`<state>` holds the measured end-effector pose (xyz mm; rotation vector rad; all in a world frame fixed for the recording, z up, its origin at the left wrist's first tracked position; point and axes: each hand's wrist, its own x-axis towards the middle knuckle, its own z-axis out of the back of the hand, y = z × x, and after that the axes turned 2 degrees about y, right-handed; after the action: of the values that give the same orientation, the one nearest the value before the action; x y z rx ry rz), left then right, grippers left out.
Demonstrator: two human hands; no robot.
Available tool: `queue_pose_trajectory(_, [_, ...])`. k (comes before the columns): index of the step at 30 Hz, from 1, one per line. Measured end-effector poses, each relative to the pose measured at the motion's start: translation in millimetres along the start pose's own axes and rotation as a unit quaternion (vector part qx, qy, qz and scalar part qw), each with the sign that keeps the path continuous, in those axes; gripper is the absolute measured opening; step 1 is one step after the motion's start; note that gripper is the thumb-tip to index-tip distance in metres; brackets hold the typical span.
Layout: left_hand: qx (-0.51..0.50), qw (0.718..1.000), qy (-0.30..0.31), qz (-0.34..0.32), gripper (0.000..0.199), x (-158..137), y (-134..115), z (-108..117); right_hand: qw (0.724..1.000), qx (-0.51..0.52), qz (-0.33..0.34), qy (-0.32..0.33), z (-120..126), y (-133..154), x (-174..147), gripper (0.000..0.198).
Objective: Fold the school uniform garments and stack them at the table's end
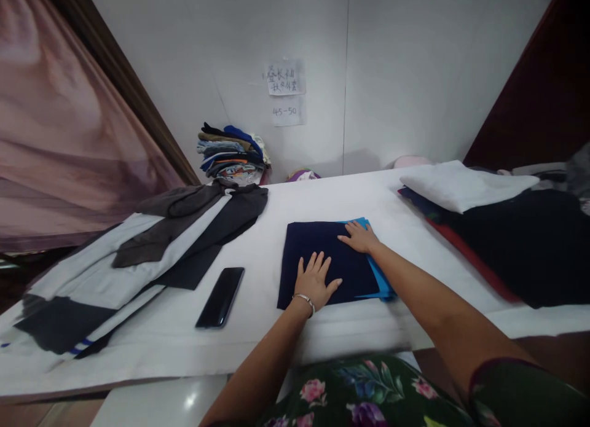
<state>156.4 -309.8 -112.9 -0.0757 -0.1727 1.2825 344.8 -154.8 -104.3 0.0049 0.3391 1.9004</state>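
White cloth point(295, 199) is covering the table point(258, 246), wrinkling softly along the front edge. Along the left edge, a grey, white and black heap point(175, 249) is lying limp in overlapping lengths; toward the right edge, a black, red and white heap point(530, 249) is spreading in thick, loose layers. Near the middle of the front edge, a folded navy garment point(345, 264) is forming a smooth, squarish shape, with a bright blue layer point(381, 278) showing along its right side. The left hand point(318, 282) is resting flat on the navy fabric, fingers apart, gripping nothing; the right hand point(362, 236) is also lying flat, fingers apart, at the far right corner of the fold. Smoothing well is probably calling for light, even palm pressure, working outward from the middle, with one hand anchoring so the layers are not bunching. Left of the fold, a glossy black phone point(220, 297) is lying, rigid and oblong. A silvery bracelet point(305, 297) is circling the left wrist.
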Motion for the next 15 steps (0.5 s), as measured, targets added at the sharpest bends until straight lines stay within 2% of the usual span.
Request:
queue_pose_trajectory(3, [-0.004,1.0,0.001,0.001,0.071,0.0,-0.5,0.3,0.999,0.027,-0.01,0.02,11.7,1.6,-0.1,0.069])
queue_pose_trajectory(6, [-0.007,1.0,0.001,0.002,0.071,0.0,-0.5,0.2,0.998,0.061,-0.025,0.008,19.2,1.3,-4.9,0.069])
queue_pose_trajectory(12, [-0.009,1.0,0.003,0.001,0.071,-0.1,-1.7,-0.3,0.999,0.028,-0.026,-0.013,0.5,0.1,-20.2,0.068])
queue_pose_trajectory(15, [-0.004,1.0,0.002,0.0,0.071,-0.7,-2.2,-0.2,0.998,0.06,-0.019,-0.032,-5.7,-0.3,-18.9,0.066])
